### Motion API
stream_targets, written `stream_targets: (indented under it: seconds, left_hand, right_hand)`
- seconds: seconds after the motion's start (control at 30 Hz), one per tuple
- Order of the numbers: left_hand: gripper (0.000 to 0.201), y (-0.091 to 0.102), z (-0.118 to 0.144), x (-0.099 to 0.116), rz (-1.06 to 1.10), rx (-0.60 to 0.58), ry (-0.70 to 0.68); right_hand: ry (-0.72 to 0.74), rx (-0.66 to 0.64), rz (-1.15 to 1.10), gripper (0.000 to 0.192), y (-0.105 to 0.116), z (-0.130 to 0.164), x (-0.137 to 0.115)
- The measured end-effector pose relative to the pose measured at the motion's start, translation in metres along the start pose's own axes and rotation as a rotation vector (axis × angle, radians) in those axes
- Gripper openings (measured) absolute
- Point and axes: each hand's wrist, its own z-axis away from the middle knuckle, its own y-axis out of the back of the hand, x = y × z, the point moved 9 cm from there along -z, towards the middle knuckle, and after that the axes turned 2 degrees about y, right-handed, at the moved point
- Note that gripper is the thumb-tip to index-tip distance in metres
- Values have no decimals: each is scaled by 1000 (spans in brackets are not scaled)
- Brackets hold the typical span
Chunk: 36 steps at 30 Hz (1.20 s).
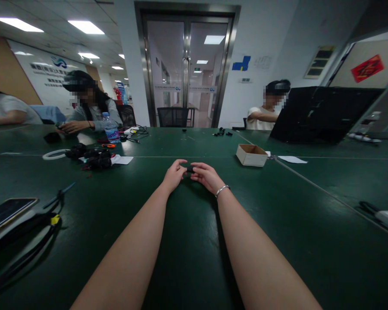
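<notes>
Both my arms reach out over the green table (187, 241). Between my fingertips is a small black piece (190, 169), too small and partly covered to name its kind. My left hand (174, 176) pinches its left end with thumb and fingers. On its other end, the fingers of my right hand (207, 176) are closed, with a silver bracelet (222, 190) round that wrist. The piece is held just above the tabletop or close to it; I cannot tell whether it touches.
An open box (251, 156) stands to the right, a bundle of black parts (92, 156) and a water bottle (111, 128) to the left. Nearer left lie a phone (9, 211) and cables (29, 245). A large black case (323, 114) stands at right. People sit across the table.
</notes>
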Motion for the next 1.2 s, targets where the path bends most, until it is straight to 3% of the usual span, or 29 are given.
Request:
stream_targets:
  seconds: [0.67,0.9,1.03,1.2]
  left_hand:
    - [22,-1,2,2,24,-15,33]
    - [17,8,-1,4,56,77,-56]
    - [25,5,1,0,-110,40,-104]
    - [22,-8,12,0,-338,-7,-71]
  right_hand:
    - [10,12,-5,17,3,-1,0]
    - [71,-63,126,28,-7,-4,1]
    - [107,-84,314,29,-12,-4,2]
    - [69,-31,189,27,-9,6,0]
